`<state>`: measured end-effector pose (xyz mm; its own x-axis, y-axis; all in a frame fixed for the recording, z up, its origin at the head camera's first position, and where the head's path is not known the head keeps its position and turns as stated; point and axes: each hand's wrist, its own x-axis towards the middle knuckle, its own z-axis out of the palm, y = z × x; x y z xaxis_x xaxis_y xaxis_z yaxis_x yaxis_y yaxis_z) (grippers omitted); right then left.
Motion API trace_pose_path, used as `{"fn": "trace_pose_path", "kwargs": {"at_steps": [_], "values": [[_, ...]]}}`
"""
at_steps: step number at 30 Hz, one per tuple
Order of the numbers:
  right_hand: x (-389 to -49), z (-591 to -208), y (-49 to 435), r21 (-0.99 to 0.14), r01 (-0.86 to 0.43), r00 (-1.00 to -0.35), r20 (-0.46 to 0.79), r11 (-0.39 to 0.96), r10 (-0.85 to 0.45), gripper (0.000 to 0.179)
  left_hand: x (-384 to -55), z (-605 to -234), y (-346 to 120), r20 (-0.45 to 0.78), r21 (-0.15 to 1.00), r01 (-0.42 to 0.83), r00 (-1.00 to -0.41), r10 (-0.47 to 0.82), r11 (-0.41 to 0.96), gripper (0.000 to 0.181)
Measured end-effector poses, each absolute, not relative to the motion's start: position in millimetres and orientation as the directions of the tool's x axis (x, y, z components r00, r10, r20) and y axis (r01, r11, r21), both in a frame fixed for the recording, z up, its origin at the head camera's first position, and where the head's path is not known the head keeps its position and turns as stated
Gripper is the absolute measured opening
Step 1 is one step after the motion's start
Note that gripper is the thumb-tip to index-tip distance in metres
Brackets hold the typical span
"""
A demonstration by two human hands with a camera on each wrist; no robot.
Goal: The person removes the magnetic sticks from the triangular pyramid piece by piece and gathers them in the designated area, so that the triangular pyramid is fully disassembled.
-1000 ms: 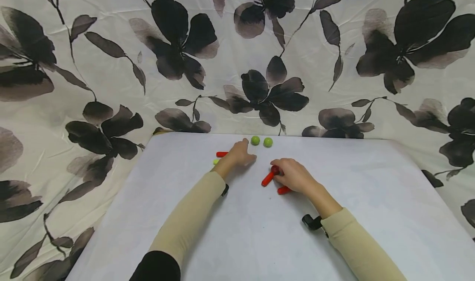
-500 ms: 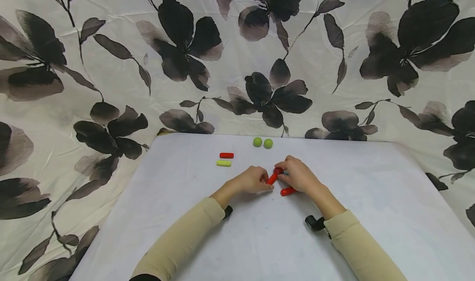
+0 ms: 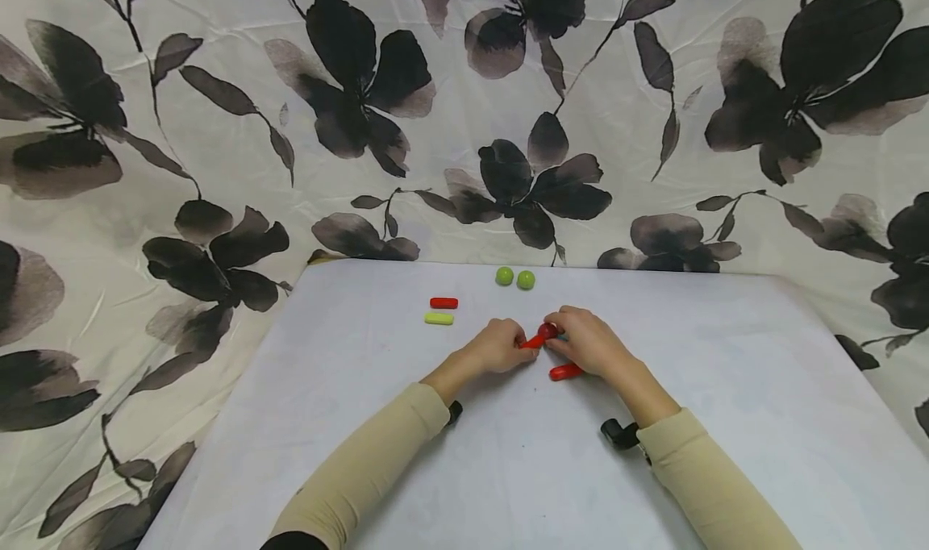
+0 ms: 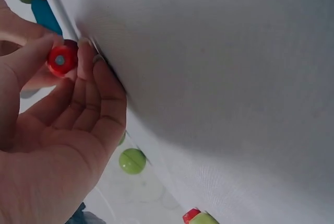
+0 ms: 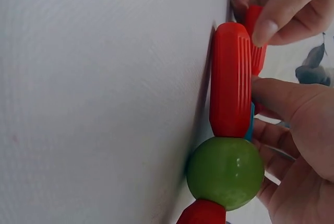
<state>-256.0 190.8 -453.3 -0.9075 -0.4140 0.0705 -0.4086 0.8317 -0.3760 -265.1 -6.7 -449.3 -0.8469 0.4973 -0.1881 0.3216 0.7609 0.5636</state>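
Near the table's middle my two hands meet at one joined piece. My left hand (image 3: pixel 501 347) pinches a red ridged stick (image 3: pixel 532 343) between thumb and fingers; its round end faces the left wrist view. At the stick's other end a dark red ball (image 3: pixel 547 331) sits between the thumb and fingers of my right hand (image 3: pixel 589 344). Below that hand lies another red stick (image 3: pixel 565 372). In the right wrist view this red stick (image 5: pixel 231 80) joins a green ball (image 5: pixel 225 172), with more red beyond it. A blue stick (image 4: pixel 46 16) shows behind my fingers, partly hidden.
Two green balls (image 3: pixel 504 276) lie at the table's far edge. Left of them are a loose red stick (image 3: pixel 443 303) and a yellow-green stick (image 3: pixel 439 318). A floral cloth (image 3: pixel 537 187) hangs behind the white table (image 3: pixel 290 421).
My left hand has come back from beside the green balls to the red stick and grips it. The stick has since tilted flatter. My right hand stays at the red ball.
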Motion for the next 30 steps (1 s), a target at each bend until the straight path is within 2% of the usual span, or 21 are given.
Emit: {"fn": "trace_pose_path", "kwargs": {"at_steps": [14,21,27,30], "values": [[-254.0,-452.2,188.2,-0.377,-0.402,-0.91,0.067,0.834,-0.408,0.034,-263.1,-448.1,-8.0,-0.184,0.653,0.276,-0.846,0.501,0.706,0.019],[-256.2,-452.0,187.1,-0.386,-0.437,-0.897,0.115,0.813,-0.427,0.024,-262.4,-452.4,-9.4,-0.198,0.671,0.239,-0.855,0.48,0.702,0.016],[-257.8,-451.4,190.0,-0.376,-0.423,-0.905,0.124,0.824,-0.408,0.024,-259.2,-450.5,-12.2,-0.245,0.697,0.203,-0.834,0.494,0.688,0.015],[-258.3,-452.5,191.0,-0.382,-0.42,-0.906,0.122,0.823,-0.406,0.025,-257.9,-451.4,-16.5,-0.23,0.693,0.222,-0.833,0.502,0.686,0.016]]}}
